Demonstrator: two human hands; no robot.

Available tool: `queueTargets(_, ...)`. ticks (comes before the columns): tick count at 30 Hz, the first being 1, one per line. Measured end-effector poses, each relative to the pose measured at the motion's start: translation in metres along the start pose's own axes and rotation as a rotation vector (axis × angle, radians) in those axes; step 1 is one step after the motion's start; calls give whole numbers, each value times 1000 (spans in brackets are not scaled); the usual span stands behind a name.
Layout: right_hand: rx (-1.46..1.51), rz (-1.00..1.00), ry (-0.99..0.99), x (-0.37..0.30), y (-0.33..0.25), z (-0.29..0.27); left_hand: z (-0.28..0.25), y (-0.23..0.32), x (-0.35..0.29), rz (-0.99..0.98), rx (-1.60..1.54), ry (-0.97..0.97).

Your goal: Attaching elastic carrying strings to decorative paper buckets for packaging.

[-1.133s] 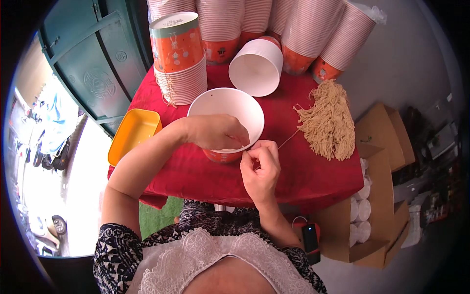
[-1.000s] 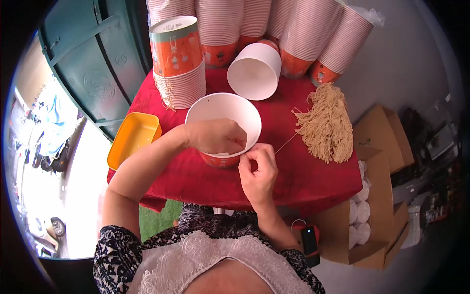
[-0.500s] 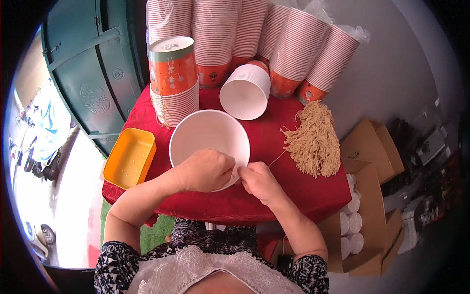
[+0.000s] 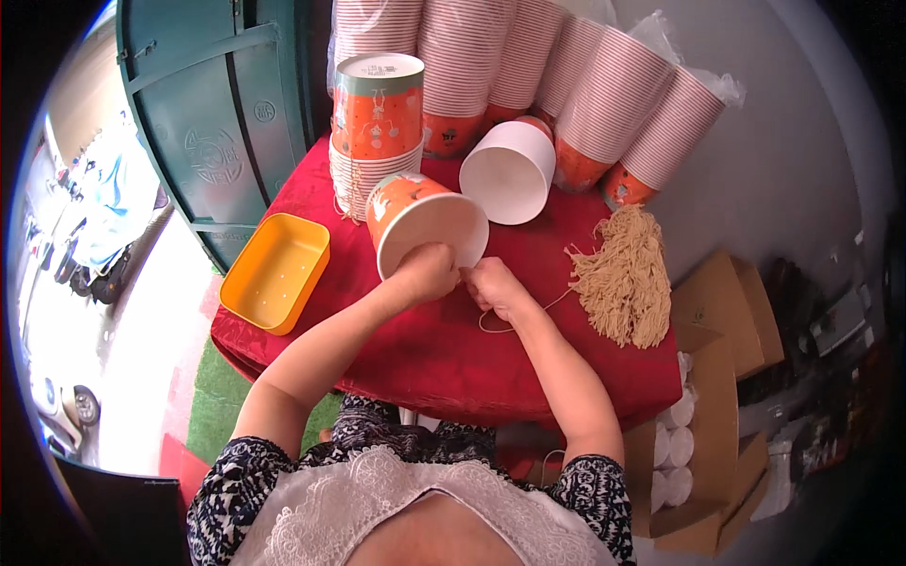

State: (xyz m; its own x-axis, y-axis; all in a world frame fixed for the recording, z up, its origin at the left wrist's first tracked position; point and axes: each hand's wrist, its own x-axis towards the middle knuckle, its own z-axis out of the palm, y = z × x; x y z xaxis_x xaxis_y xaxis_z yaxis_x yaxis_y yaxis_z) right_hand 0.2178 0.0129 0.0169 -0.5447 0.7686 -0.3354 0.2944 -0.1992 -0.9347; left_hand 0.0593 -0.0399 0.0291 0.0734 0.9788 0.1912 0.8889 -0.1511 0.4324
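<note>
A paper bucket (image 4: 401,200), orange outside and white inside, lies tilted with its mouth toward me. My left hand (image 4: 429,272) reaches into that mouth at the lower rim, fingers curled closed; what they pinch is hidden. Right beside it, my right hand (image 4: 494,287) is closed at the rim on a thin beige cord (image 4: 493,329). The cord loops below this hand and runs right to a bundle of beige cords (image 4: 625,281) on the table. The two hands nearly touch.
On the red-covered table (image 4: 415,363) are a yellow basket (image 4: 276,274), an upside-down bucket stack (image 4: 379,118) with cords hanging on it, and more buckets lying sideways (image 4: 507,174). Tall wrapped bucket stacks (image 4: 613,90) line the back. An open carton (image 4: 708,415) holds white rolls at right.
The bucket has tipped from mouth up to mouth toward me and moved away from the table's front edge, both hands moving with it. The cord now hangs in a slack loop.
</note>
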Motion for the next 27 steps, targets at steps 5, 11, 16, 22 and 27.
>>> queueTargets(5,-903,-74,379,-10,-15,14,20,-2,-2,-48,-20,-16)
queueTargets(11,-1251,-99,459,-17,-4,23,38,-5,3,28,-85,104)
queueTargets(16,-1214,-191,411,-8,9,16,31,0,5,42,-241,139)
queueTargets(22,-1099,-212,351,-6,9,11,30,-7,13,-172,-617,12)
queueTargets(27,-1100,-279,290,-4,9,6,21,-4,16,-295,-802,-103)
